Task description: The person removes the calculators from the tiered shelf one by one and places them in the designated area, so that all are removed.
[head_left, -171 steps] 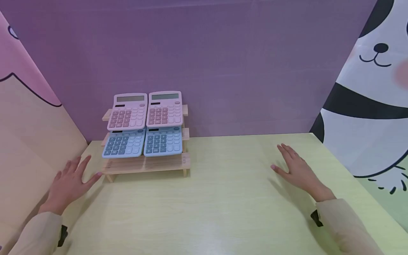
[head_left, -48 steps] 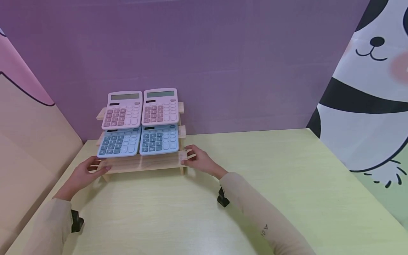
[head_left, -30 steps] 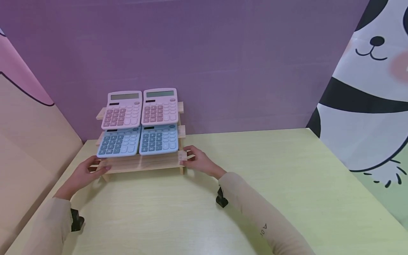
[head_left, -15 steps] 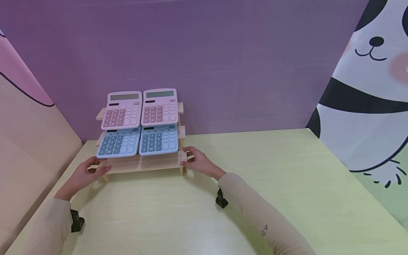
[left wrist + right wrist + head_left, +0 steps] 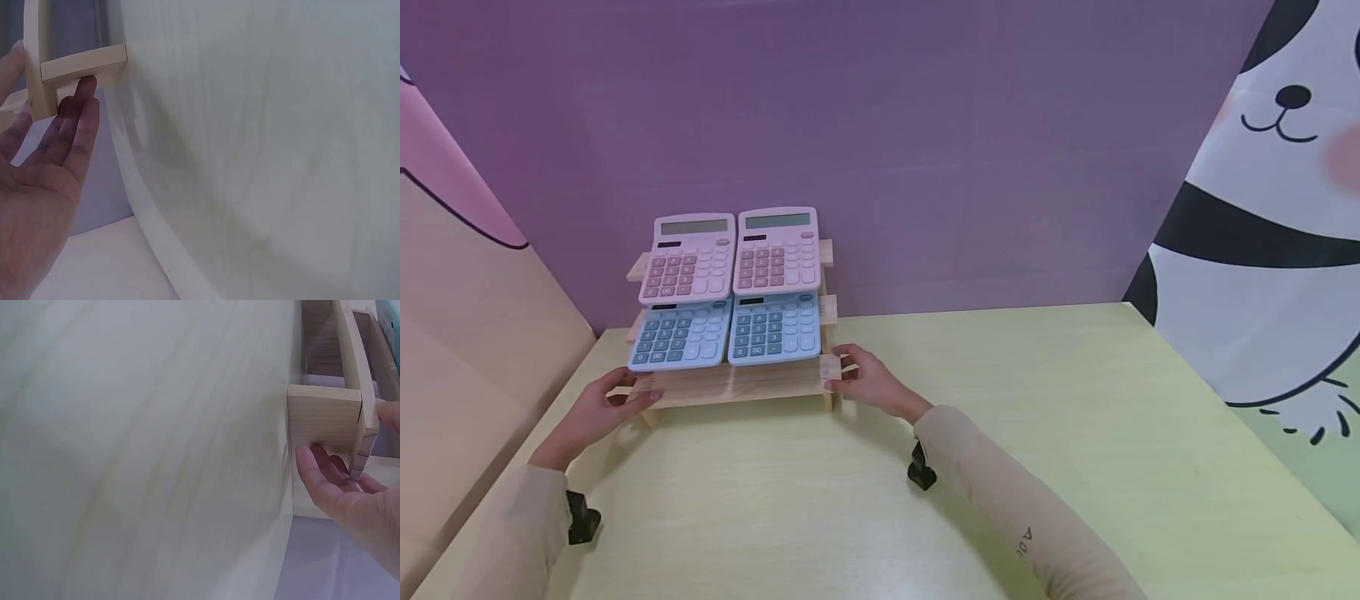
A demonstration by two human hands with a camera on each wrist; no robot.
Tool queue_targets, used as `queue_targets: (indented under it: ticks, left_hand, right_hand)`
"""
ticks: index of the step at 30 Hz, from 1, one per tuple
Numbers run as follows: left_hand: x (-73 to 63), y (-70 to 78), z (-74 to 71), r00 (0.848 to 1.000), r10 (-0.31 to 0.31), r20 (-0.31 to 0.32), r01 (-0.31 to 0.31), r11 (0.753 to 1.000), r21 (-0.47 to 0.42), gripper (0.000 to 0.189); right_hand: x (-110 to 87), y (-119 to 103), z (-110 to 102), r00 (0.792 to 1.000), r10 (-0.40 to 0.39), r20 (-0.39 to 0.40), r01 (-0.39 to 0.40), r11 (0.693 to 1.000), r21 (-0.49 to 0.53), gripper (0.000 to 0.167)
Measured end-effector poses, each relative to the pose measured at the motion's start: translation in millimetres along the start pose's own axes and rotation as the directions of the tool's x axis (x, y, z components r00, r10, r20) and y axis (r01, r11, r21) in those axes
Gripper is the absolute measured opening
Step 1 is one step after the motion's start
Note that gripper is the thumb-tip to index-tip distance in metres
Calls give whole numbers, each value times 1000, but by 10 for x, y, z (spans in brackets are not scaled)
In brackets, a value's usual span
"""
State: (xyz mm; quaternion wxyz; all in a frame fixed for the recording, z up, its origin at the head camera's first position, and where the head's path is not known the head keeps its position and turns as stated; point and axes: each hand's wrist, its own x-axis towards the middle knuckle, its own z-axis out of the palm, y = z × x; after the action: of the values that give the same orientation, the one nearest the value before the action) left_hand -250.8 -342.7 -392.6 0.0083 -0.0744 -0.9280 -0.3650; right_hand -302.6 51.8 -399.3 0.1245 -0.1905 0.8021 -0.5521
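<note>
In the head view a tiered wooden display rack (image 5: 737, 383) stands at the back left of the table. Two pink calculators (image 5: 696, 258) (image 5: 777, 252) lean side by side on its top tier, and two blue calculators (image 5: 681, 337) (image 5: 775, 329) on the tier below. My left hand (image 5: 593, 412) grips the left end of the lowest shelf, thumb on its front edge. At the other end, my right hand (image 5: 876, 383) holds the same shelf. Both wrist views show fingers curled beneath the shelf board (image 5: 37, 62), beside the rack's leg (image 5: 325, 419).
The pale wood table (image 5: 1000, 433) stretches to the right of the rack. A purple backdrop (image 5: 962, 167) rises behind it, with a panda-print panel (image 5: 1262, 325) at right and a beige and pink panel (image 5: 475, 292) close to my left arm.
Over the longer span, both hands came from either side of the table onto the ends of the lowest shelf. Within the last second and a half, hands and rack have barely moved.
</note>
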Motion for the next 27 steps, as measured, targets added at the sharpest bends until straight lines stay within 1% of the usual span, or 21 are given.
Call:
queue_targets:
  ticks: [3, 9, 14, 21, 27]
  left_hand:
    - [-2, 5, -6, 1000, 5, 1, -5, 1000, -3, 59]
    - [4, -4, -8, 1000, -10, 2, 10, 1000, -2, 59]
    - [6, -10, -16, 1000, -24, 9, 24, 1000, -9, 59]
    - [14, -15, -11, 1000, -4, 7, 4, 1000, -2, 58]
    - [16, -2, -13, 1000, 0, 6, 0, 1000, -17, 58]
  right_hand:
    - [6, 4, 0, 1000, 5, 4, -5, 1000, 13, 55]
    - [-7, -11, -1, 1000, 11, 14, -12, 999, 50, 60]
    - [-27, -29, -1, 1000, 11, 13, -11, 998, 55, 59]
    - [-46, -53, 18, 1000, 8, -22, -7, 999, 43, 56]
    - [-44, -49, 25, 999, 23, -28, -21, 997, 76, 58]
